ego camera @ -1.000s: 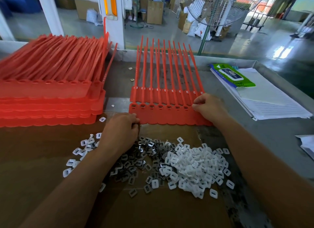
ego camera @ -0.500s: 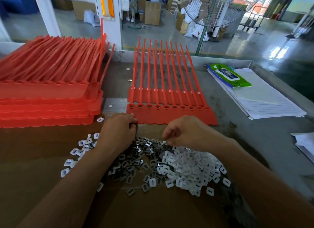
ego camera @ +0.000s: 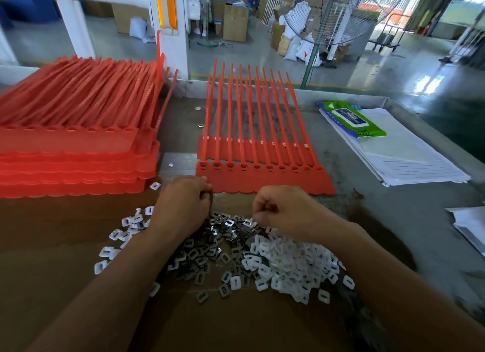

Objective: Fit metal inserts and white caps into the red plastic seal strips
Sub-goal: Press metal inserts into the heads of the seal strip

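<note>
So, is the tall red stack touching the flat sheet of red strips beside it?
Apart. The head view shows bare grey table between the tall red stack and the flat sheet.

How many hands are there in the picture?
2. The left hand is curled by the near left corner of the flat red strips; the right hand is over the metal inserts, beside the white caps. No other hands show.

Head-worn camera looks forward and down, close over the workbench (ego camera: pixel 393 220).
</note>
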Available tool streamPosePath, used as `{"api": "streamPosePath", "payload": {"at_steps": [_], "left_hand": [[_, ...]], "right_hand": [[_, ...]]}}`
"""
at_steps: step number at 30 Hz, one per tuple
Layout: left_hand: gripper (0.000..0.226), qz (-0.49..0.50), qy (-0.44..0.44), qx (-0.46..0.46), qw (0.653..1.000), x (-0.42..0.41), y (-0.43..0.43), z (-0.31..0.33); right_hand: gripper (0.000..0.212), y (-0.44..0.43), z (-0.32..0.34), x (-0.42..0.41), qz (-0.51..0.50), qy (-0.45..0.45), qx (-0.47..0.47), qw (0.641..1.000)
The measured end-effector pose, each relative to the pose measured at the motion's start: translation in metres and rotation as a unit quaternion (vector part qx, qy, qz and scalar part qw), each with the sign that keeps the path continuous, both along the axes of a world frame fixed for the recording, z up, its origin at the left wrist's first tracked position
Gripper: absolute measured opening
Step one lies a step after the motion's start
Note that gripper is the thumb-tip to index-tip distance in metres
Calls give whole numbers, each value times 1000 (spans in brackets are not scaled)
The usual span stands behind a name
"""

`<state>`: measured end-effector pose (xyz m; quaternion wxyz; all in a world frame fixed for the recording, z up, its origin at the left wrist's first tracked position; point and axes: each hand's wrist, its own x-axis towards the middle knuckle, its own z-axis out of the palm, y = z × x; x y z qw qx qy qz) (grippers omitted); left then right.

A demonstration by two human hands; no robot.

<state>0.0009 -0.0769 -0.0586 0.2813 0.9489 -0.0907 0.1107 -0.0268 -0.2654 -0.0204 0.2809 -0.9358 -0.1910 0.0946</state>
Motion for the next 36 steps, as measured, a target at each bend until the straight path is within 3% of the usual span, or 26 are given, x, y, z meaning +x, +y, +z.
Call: {"api": "streamPosePath", "payload": {"at_steps": [14,21,26,31,36], "left_hand": [[28,0,1,8,1000,-1,1,0],[28,-1,-3,6,1000,0,1,-1],[27,-1,-11,3,1000,0,0,0],[27,0,-10,0,1000,0,0,0],[27,1,-12,-3,1000,0,-1,-1]], "right_hand": [[16,-11,-2,-3,-43,-6,44,998],[25,-36,1,12,-135,-54,49,988],[30,-64,-3,37,-228,-55,113,966],[25,-83,-13,66,-305,-96,82,944],[18,-89,-23,83,-340,-71,63,936]]}}
